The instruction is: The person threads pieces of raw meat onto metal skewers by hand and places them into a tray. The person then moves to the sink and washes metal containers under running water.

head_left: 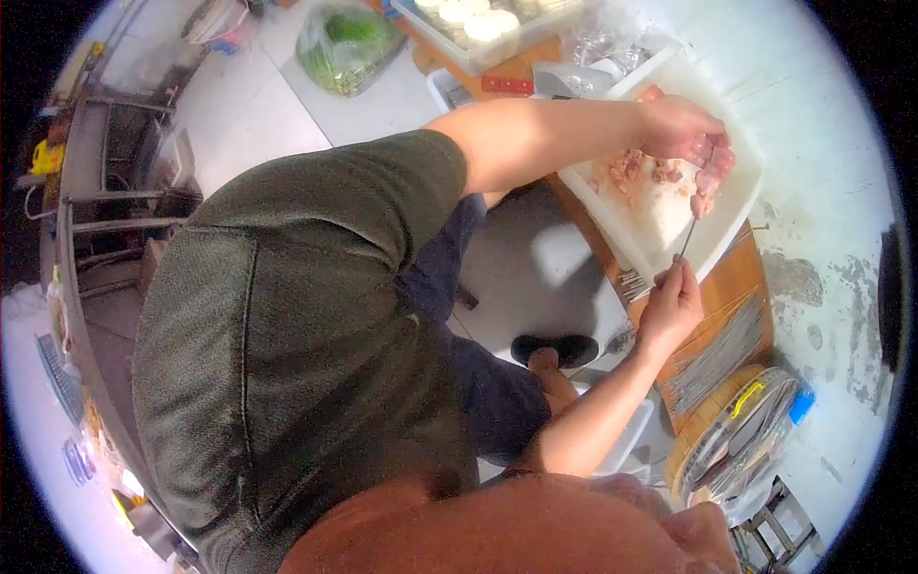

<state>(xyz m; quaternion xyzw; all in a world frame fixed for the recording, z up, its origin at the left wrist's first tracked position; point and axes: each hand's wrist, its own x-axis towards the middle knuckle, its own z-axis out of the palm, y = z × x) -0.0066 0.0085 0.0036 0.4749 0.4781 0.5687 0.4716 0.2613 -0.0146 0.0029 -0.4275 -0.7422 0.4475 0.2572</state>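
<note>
Over a white plastic tray (739, 206), my left hand (674, 129) is closed around pieces of raw meat (705, 187) threaded on a thin skewer (688, 239). My right hand (671, 304) pinches the skewer's lower end beside the tray's near corner. The skewer slants upward from the right fingers to the left ones. Small loose meat pieces (626, 175) lie inside the tray, partly under my left hand and forearm. Fingertips of the left hand partly hide the upper end of the skewer.
Many thin skewers (717, 354) lie on the wooden board by a round basket (681, 459). A red-handled cleaver (507, 85) sits behind my left forearm. A bag of greens (349, 48) and a tub (459, 59) of white round items stand farther off. A wall (822, 191) borders the tray.
</note>
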